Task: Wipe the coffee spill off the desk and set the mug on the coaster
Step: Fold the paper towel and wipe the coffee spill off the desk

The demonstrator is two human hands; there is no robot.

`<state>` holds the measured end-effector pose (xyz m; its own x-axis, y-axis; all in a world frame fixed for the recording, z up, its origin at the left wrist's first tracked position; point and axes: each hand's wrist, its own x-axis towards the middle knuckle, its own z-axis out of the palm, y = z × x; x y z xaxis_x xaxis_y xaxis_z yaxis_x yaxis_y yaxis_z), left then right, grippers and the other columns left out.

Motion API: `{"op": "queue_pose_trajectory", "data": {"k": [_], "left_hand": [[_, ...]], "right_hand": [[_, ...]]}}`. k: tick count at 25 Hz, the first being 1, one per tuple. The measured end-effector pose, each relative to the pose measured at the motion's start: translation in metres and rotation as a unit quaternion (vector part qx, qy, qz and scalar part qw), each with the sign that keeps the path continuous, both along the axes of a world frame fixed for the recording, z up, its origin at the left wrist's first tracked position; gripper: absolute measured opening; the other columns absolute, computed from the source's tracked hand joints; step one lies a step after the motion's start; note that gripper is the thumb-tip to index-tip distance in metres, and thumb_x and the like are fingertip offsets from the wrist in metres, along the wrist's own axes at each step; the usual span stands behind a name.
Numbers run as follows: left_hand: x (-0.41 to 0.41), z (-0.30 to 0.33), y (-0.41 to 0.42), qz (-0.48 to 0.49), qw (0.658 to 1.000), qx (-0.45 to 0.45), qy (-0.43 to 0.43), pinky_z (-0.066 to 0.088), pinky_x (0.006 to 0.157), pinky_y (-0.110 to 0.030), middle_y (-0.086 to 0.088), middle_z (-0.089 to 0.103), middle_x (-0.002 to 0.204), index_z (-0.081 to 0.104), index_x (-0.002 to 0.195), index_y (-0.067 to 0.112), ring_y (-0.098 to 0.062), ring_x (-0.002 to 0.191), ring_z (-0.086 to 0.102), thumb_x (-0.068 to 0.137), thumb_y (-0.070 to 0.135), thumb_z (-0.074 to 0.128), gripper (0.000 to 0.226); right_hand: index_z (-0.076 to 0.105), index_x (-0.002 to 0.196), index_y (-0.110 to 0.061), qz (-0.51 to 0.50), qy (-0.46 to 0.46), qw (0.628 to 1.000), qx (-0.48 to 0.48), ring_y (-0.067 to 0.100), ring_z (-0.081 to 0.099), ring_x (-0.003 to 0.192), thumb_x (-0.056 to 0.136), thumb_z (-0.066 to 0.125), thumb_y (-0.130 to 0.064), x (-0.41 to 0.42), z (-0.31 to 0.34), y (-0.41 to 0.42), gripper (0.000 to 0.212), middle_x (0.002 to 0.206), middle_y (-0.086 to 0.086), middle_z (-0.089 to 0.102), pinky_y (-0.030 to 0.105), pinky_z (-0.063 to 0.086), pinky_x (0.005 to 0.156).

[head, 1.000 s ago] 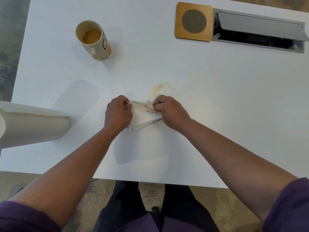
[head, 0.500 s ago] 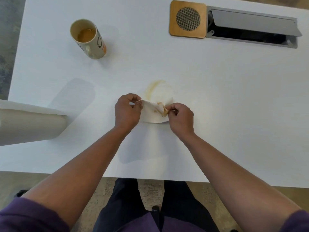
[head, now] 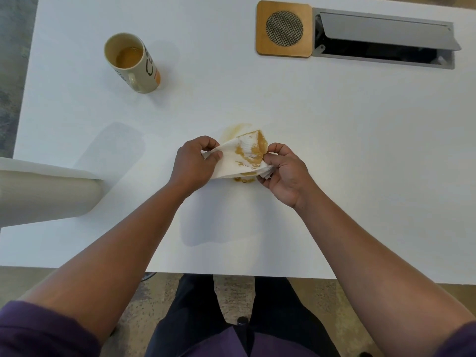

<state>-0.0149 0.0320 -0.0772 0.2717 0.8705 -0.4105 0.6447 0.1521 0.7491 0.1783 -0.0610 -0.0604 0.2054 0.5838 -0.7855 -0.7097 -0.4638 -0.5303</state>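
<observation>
While both hands pinch a coffee-stained paper towel (head: 239, 158) at mid-frame, the left hand (head: 193, 163) clamping its left edge and the right hand (head: 283, 173) its right, a faint spill (head: 231, 128) shows beneath. The mug (head: 131, 61) stands upper left; the coaster (head: 284, 28) lies upper right on the desk (head: 334, 124).

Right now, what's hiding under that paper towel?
Coffee stain shows on the desk past the paper towel, plus drops at its near edge. Whatever lies directly beneath is covered. Both hands, left hand and right hand, hold it.
</observation>
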Motion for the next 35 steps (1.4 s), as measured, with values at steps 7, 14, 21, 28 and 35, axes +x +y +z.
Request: {"op": "queue_pose_trajectory", "data": {"k": [7,14,21,28,35], "left_hand": [[0.016,0.002,-0.012,0.054,0.991,-0.04,-0.112,0.043,0.053,-0.021,0.003,0.058,0.089,0.047,0.093,0.029,-0.007,0.061,0.047,0.093,0.019,0.067,0.022],[0.026,0.011,-0.035,-0.009,0.99,-0.034,-0.135,0.051,0.084,-0.021,0.008,0.047,0.125,0.062,0.095,0.035,-0.008,0.11,0.059,0.093,0.028,0.071,0.011],[0.031,0.019,-0.061,0.004,0.985,0.106,-0.136,0.051,0.073,-0.022,0.005,0.065,0.094,0.059,0.096,0.02,-0.014,0.087,0.064,0.081,0.044,0.081,0.036],[0.037,0.031,-0.054,0.073,0.978,0.104,-0.167,0.053,0.06,-0.018,0.008,0.07,0.087,0.06,0.089,0.034,-0.012,0.073,0.069,0.083,0.028,0.083,0.025],[0.019,0.038,-0.023,0.11,0.948,-0.071,-0.29,0.047,0.064,-0.028,-0.003,0.066,0.081,0.066,0.082,0.023,-0.016,0.07,0.062,0.084,0.016,0.078,0.014]], "right_hand": [[0.066,0.085,-0.015,-0.079,0.085,0.99,0.077,0.02,0.074,0.079,0.095,0.054,0.008,-0.012,0.005,0.005,0.027,0.087,0.007,0.076,0.031,0.06,0.067],[0.07,0.089,-0.014,-0.108,-0.031,0.991,0.076,0.012,0.07,0.071,0.093,0.059,0.007,-0.02,0.009,0.011,0.025,0.086,0.002,0.076,0.02,0.049,0.055],[0.065,0.084,-0.014,-0.168,-0.017,0.984,0.064,0.019,0.067,0.076,0.092,0.063,0.007,-0.029,0.017,0.014,0.023,0.087,0.005,0.07,0.029,0.056,0.066],[0.059,0.081,-0.02,-0.114,-0.068,0.99,0.04,0.014,0.06,0.073,0.089,0.074,-0.009,-0.045,0.023,0.012,0.02,0.083,0.0,0.064,0.027,0.049,0.069],[0.06,0.116,-0.027,0.054,-0.134,0.988,0.061,0.016,0.058,0.116,0.08,0.069,-0.045,-0.01,0.021,0.02,0.042,0.117,-0.008,0.063,0.034,0.039,0.096]]}}
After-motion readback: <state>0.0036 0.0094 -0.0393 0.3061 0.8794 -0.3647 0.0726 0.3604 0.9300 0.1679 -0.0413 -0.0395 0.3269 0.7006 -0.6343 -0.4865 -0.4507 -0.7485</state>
